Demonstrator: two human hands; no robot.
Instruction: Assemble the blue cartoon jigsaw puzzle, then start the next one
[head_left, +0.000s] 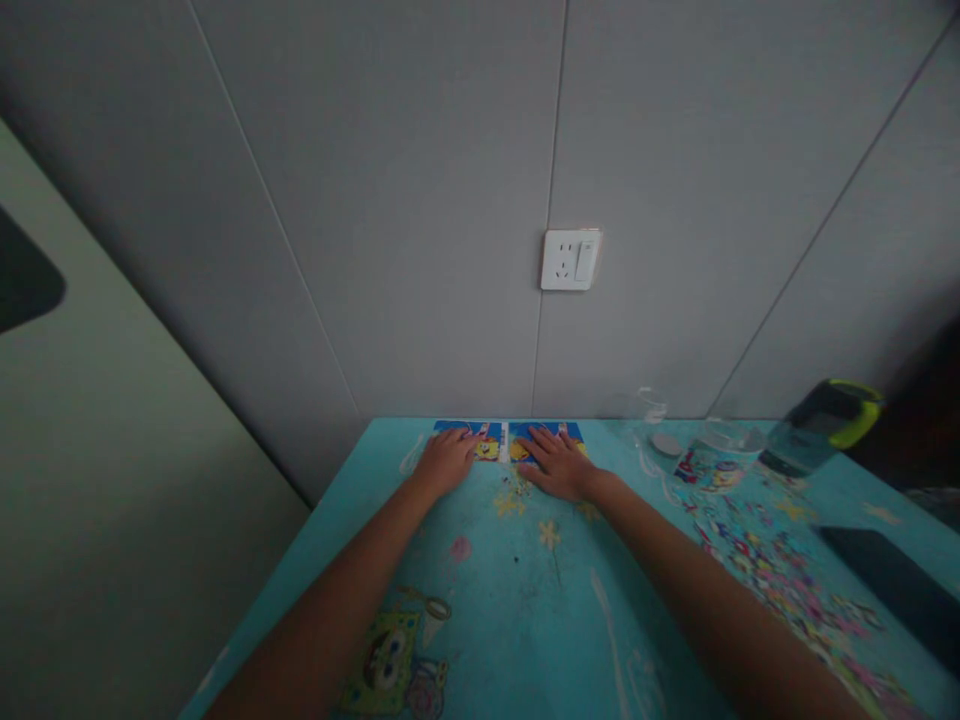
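Note:
Two blue-and-yellow cartoon cards lie side by side at the table's far edge, against the wall. My left hand (pixel 448 460) rests on the left card (pixel 490 447), fingers stretched out and covering part of it. On the right card (pixel 574 433), my right hand (pixel 556 466) lies flat with its fingers spread. Neither hand grips anything. A narrow pale strip separates the cards. Just below them, near my right thumb, is a small cluster of tiny bits (pixel 517 484), too small to make out.
Many small colourful pieces (pixel 795 580) spread over the table's right side. Behind them stand a clear printed tub (pixel 716 460), a round lid (pixel 665 444), a clear cup (pixel 651 405) and a bottle with a green rim (pixel 817 425). A dark flat object (pixel 892 580) lies far right.

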